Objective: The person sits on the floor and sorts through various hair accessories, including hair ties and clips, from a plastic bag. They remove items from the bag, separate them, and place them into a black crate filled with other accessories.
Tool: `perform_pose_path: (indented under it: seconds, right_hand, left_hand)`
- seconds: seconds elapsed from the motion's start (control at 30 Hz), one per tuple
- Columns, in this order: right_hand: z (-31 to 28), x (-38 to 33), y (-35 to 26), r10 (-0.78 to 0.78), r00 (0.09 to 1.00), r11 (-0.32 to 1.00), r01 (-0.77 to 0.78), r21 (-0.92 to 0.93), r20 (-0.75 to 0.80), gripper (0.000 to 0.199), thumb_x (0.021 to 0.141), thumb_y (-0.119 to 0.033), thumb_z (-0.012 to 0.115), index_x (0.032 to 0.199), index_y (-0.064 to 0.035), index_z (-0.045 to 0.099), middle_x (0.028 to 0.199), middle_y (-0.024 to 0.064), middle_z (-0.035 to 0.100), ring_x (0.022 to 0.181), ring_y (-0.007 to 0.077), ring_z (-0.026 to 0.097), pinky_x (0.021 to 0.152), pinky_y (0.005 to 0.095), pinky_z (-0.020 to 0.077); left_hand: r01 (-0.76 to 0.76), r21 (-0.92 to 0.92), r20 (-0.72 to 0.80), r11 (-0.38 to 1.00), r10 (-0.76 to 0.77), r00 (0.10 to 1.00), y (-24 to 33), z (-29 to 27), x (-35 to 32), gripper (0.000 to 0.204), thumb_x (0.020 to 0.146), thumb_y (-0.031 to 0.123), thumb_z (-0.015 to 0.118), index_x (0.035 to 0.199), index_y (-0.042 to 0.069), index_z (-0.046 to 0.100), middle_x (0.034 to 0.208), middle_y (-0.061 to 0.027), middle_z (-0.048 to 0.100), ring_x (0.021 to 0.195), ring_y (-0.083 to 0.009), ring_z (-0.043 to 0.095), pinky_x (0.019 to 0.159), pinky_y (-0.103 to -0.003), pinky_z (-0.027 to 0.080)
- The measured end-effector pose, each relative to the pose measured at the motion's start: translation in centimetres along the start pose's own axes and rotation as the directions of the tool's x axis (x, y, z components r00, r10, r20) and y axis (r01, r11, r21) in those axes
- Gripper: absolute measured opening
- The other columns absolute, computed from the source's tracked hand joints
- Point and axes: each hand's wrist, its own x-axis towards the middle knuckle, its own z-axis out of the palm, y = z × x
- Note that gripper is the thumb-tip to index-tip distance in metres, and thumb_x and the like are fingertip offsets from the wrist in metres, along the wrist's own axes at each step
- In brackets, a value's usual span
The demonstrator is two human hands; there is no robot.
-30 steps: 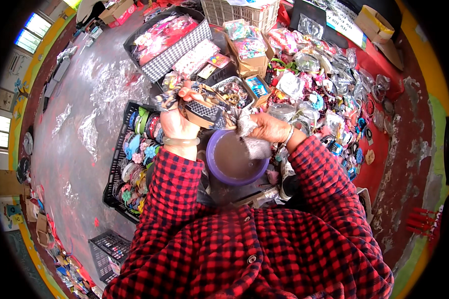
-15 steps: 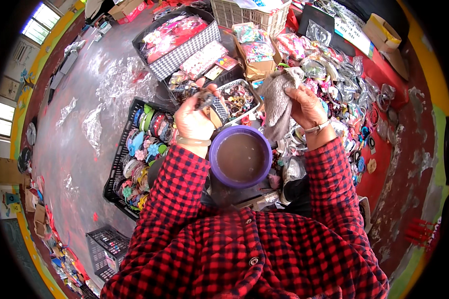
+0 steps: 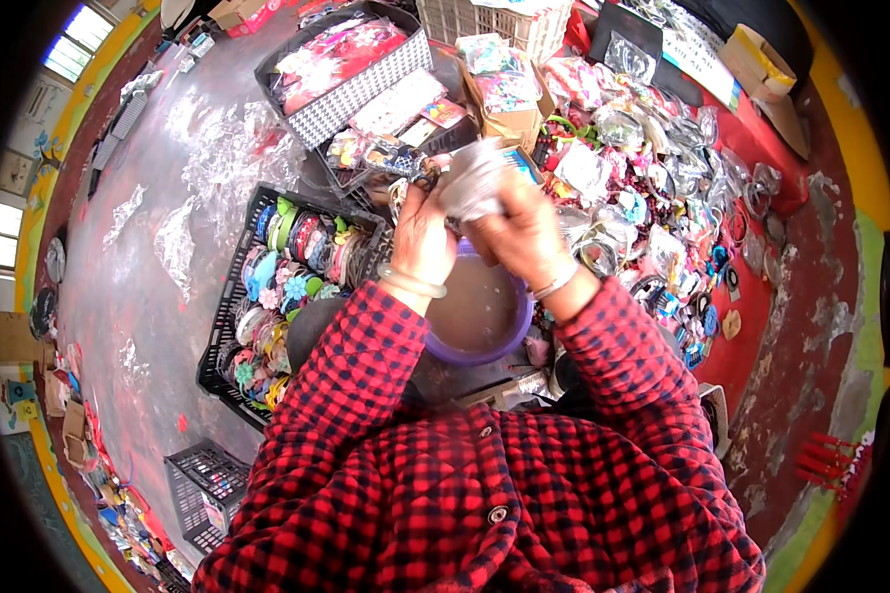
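Note:
My left hand (image 3: 425, 237) is closed around a small dark, shiny item, mostly hidden by the fingers; its kind does not show. My right hand (image 3: 526, 225) grips a grey cloth (image 3: 475, 183), blurred by motion, and presses it close to the left hand's fingers. Both hands are raised just beyond a purple basin (image 3: 477, 357) of murky brown water, partly covering its far rim. Left of the basin, a black plastic crate (image 3: 223, 301) holds headbands (image 3: 302, 259) in many colours, several with flowers.
A heap of bagged hair accessories (image 3: 653, 227) spreads over red sheeting on the right. Farther off stand a houndstooth-sided bin (image 3: 361, 94), a cardboard box (image 3: 512, 125) and a beige crate (image 3: 509, 32). Plastic film (image 3: 178, 247) lies on the floor; a small black basket (image 3: 196, 499) sits lower left.
My right hand has swung left with the cloth, from apart to against the left hand. The left hand has shifted slightly right, and the cloth is now bunched instead of hanging.

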Motion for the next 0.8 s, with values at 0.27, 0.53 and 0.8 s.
perform_pose_path:
  seconds: [0.27,0.53,0.8]
  right_hand:
    - [1.0,-1.4,2.6,-0.005,0.995,0.968,0.031,-0.25,0.102,0.028,0.062,0.005,0.059,0.088,-0.0013,0.055,0.085,0.0148,0.055,0.083,0.0345,0.056,0.072,0.039,0.0466]
    - [-3.3,0.7,2.8,0.602,0.799,0.696,-0.522,0.493,-0.004,0.03,0.082,-0.002,0.06,0.107,-0.0075,0.045,0.085,0.0091,0.062,0.08,0.0146,0.06,0.066,0.0267,0.0507]
    - [0.2,-0.8,1.4,0.2,0.968,0.977,-0.208,-0.039,-0.155,0.028,0.074,-0.006,0.064,0.102,-0.0022,0.061,0.092,0.0112,0.064,0.079,0.0212,0.063,0.069,0.0313,0.051]
  left_hand:
    - [0.001,-0.004,0.092,1.0,0.0,0.996,1.6,-1.5,0.4,0.03,0.096,0.013,0.037,0.121,-0.002,0.041,0.12,-0.0183,0.052,0.111,-0.0239,0.051,0.094,-0.035,0.041]
    - [0.042,0.023,0.151,0.999,-0.045,0.987,3.2,-1.3,0.4,0.048,0.082,-0.001,0.045,0.129,0.001,0.035,0.129,-0.025,0.041,0.122,-0.0343,0.04,0.101,-0.045,0.034]
    - [0.102,0.215,0.205,0.971,-0.147,0.968,0.9,-0.9,0.0,0.06,0.068,-0.007,0.04,0.127,0.001,0.039,0.123,-0.0134,0.048,0.114,-0.0248,0.047,0.098,-0.036,0.037]
